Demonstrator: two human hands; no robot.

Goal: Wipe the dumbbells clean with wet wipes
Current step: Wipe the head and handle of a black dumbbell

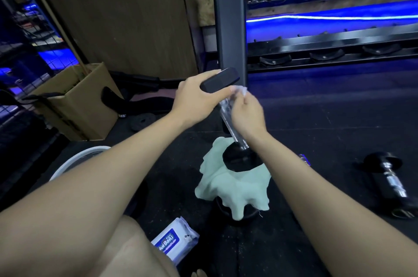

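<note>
Black hex-headed dumbbell (228, 116) stands tilted on end; left hand (194, 97) grips its top head, right hand (247, 110) pinches white wet wipe (241, 90) beside the chrome handle.

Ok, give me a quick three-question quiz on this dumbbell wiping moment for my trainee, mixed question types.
1. True or false: the left hand grips the upper head of the upright dumbbell.
2. What does the right hand pinch against the handle? A) wet wipe B) green cloth C) wipes pack
3. Fill in: the dumbbell's lower head rests on the ____ cloth.

Key: 1 true; 2 A; 3 green.
</note>
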